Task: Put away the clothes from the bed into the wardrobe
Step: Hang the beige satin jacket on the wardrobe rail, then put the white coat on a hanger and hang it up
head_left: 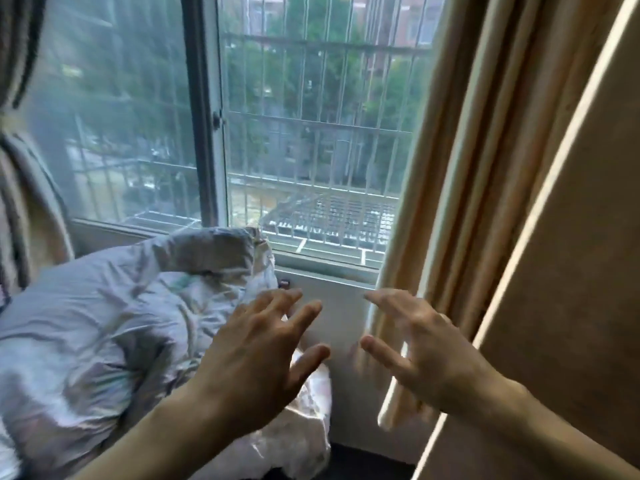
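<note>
Both of my hands are raised in front of me, fingers spread and holding nothing. My left hand (pixel 256 355) hovers over the right end of a crumpled pale grey-white quilt (pixel 104 323) heaped on the bed at lower left. My right hand (pixel 426 355) is beside it, in front of a beige curtain (pixel 460 202). A brown panel with a light edge strip (pixel 571 271) fills the right side; it may be the wardrobe door. No separate garment on the bed can be made out.
A barred window (pixel 311 133) fills the upper middle, with a white wall (pixel 332 306) and sill below it. Fabric hangs at the far left (pixel 31 209). A dark gap (pixel 367 459) lies between the bed and the wall.
</note>
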The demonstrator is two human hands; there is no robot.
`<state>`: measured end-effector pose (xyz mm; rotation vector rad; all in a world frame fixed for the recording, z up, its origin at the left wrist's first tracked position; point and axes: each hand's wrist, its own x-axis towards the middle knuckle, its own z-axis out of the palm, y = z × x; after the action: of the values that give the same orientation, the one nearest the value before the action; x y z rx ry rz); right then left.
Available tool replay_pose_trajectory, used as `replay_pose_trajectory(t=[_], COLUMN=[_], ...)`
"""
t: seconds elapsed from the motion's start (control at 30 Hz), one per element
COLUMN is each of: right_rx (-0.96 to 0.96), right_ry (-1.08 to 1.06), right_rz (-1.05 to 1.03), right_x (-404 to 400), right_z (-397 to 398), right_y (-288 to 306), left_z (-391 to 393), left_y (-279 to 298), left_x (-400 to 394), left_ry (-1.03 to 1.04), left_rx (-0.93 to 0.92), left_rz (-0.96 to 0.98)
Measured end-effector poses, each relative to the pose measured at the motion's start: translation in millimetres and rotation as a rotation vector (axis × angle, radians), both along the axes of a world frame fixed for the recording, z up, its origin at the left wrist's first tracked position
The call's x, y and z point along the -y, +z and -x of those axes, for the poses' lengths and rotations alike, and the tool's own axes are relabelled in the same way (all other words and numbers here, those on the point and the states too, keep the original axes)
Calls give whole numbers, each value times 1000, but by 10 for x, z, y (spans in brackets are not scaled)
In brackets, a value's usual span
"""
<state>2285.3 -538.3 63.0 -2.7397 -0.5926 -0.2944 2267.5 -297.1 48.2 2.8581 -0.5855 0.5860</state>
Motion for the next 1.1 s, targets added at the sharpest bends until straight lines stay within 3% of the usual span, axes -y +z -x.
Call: replay_pose_trajectory(t=[0.13,0.27,0.43,0.77,1.1], right_rx=[11,2,-55,-144,-98], right_ry=[223,359,582,1002,1174], right_rz=[12,-5,30,65,176], right_x=[-589,-1221,-2102,-3637,-5459], right_z=[-553,-1042,-1278,-844,169], right_y=[-166,-289,-530,-703,-864], left_z=[-27,-41,82,903,2174], left_y=[-158,-373,-442,-662,-994], left_x=[-434,-748,-1159,-2227,-3732], left_ry=[239,562,820,1184,1414], left_rx=[-37,-164,-283,-274,-322], left_rz=[77,11,52,110,200])
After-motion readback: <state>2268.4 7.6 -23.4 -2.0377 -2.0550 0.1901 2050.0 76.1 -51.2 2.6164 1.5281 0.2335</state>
